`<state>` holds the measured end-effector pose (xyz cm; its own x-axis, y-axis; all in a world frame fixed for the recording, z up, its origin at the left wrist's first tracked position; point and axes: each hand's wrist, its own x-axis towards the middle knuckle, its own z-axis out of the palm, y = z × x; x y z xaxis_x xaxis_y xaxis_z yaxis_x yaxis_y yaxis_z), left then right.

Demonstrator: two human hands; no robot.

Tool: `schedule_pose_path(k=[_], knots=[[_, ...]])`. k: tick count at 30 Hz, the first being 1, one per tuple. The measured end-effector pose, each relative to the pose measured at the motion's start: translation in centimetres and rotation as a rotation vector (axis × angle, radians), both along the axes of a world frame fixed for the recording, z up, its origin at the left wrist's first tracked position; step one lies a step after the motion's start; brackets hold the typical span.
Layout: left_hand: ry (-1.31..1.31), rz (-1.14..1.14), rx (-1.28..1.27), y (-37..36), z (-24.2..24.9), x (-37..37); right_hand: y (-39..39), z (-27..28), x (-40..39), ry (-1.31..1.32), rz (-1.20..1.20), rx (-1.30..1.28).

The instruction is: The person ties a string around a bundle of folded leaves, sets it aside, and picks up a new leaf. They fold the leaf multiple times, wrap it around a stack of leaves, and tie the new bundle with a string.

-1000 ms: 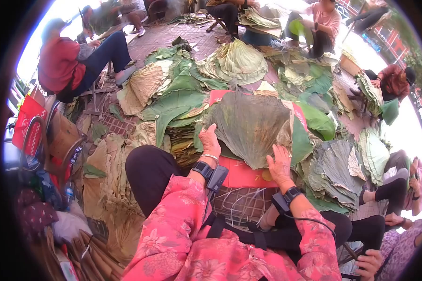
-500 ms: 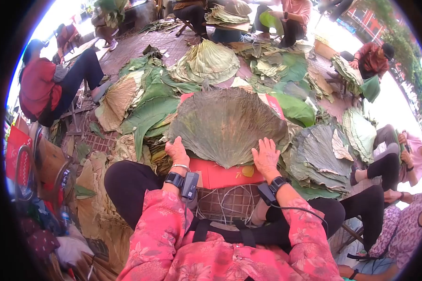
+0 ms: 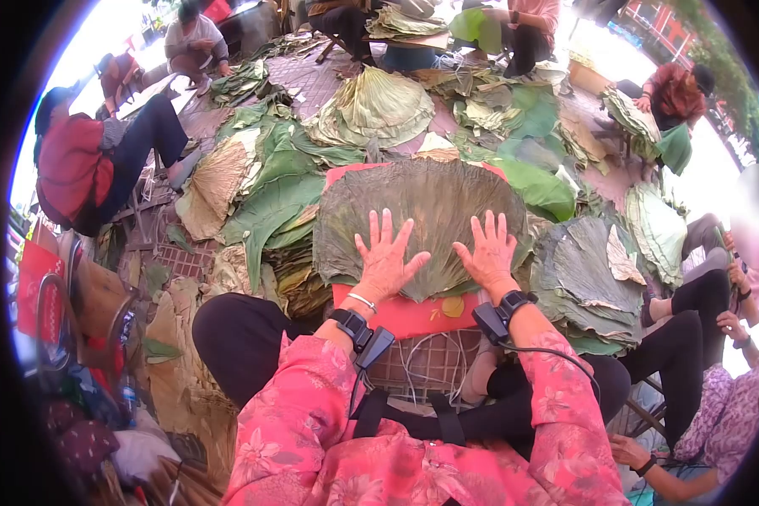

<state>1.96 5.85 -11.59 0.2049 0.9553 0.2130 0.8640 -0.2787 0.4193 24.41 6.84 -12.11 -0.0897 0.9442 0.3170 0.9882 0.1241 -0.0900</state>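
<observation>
Dried leaf (image 3: 431,226) laid across red board (image 3: 405,320), long axis left-right; touched equally by left hand (image 3: 385,257) and right hand (image 3: 489,253), fingers splayed, nothing gripped; leaf extended past fingertips toward board's far edge.

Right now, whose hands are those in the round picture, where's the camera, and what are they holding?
There's no robot, just a person in a pink flowered top. The camera is worn on that person's head, looking forward and down. The left hand and right hand are bare, fingers spread over a big brownish leaf; neither grips it. A red sheet peeks out beneath. Black devices are strapped on both wrists; I can't tell what they do. Around them lie piles of leaves, and other people sit nearby.
</observation>
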Motion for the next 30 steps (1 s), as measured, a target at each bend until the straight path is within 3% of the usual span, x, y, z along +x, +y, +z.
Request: schedule_pose_path(k=[2,4,10,12,15,19,21,23,25,27,30], knots=[[0.209,-0.074,-0.077,-1.3,-2.0,0.6,0.2,-1.1,0.5,0.047,-0.067,-0.119],[0.199,-0.079,-0.068,-1.1,-1.9,0.6,0.1,-1.8,0.9,0.107,-0.151,-0.284],[0.193,-0.083,-0.113,-1.4,-1.4,0.9,0.5,-2.7,1.0,0.107,-0.180,-0.290],[0.200,-0.084,-0.131,-1.4,-1.4,0.9,0.4,-0.9,1.4,0.132,-0.140,-0.403],[0.217,-0.093,-0.135,-1.5,-1.4,0.8,0.7,0.7,3.6,0.181,-0.030,-0.401],[0.220,-0.092,-0.134,-1.4,-1.3,0.8,0.0,3.7,10.3,0.368,0.195,-0.103],[0.210,-0.094,-0.128,-1.3,-1.5,0.8,-2.2,7.3,13.6,0.371,0.180,-0.025],[0.197,-0.094,-0.112,-1.4,-1.5,0.7,-3.9,9.1,18.4,0.277,0.120,-0.334],[0.215,-0.088,-0.121,-1.4,-1.5,0.7,-6.6,8.8,22.6,0.110,0.045,-0.462],[0.223,-0.086,-0.130,-1.4,-1.4,0.8,-9.2,7.8,25.4,0.122,-0.051,-0.583],[0.221,-0.082,-0.140,-1.4,-1.4,0.9,-10.5,6.0,28.1,0.433,-0.147,-0.578]])
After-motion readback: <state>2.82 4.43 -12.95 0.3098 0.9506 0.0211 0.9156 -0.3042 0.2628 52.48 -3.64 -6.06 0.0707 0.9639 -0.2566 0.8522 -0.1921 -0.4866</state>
